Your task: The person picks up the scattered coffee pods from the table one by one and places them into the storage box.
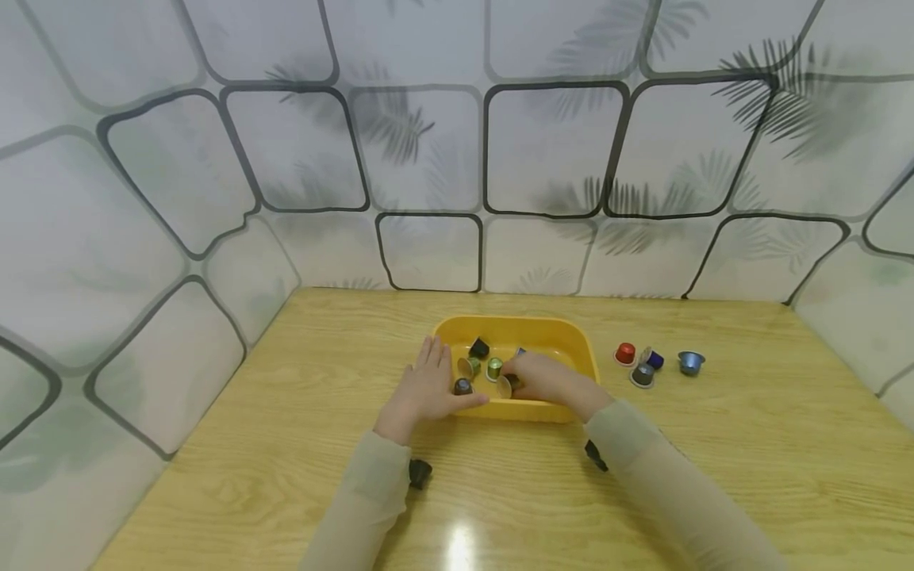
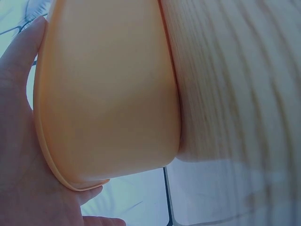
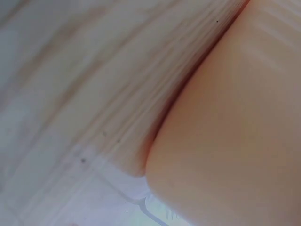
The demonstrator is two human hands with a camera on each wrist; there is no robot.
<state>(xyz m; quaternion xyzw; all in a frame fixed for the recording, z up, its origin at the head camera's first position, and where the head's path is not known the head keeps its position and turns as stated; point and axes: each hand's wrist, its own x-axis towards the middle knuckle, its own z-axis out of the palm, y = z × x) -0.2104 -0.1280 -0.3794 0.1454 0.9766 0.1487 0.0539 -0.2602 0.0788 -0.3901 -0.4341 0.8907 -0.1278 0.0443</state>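
Observation:
A yellow plastic tray (image 1: 531,410) sits on the wooden table with several coffee capsules inside. My left hand (image 1: 426,390) lies across its front left corner, fingers straight along the left rim and thumb over the front rim. In the left wrist view this hand (image 2: 28,141) touches the rim of the tray (image 2: 108,94). Inside the tray, my right hand (image 1: 546,379) pinches a dark coffee capsule (image 1: 505,387) whose tan lid faces left; the fingertips are partly hidden. Near it are a green capsule (image 1: 494,368), a black capsule (image 1: 479,347) and a dark grey capsule (image 1: 462,386).
Right of the tray stand a red capsule (image 1: 625,354), a grey capsule (image 1: 643,375), a dark blue capsule (image 1: 654,360) and a light blue capsule (image 1: 690,363). Patterned white walls (image 1: 428,174) enclose the table's back and sides. The right wrist view shows the tray's outer wall (image 3: 235,127).

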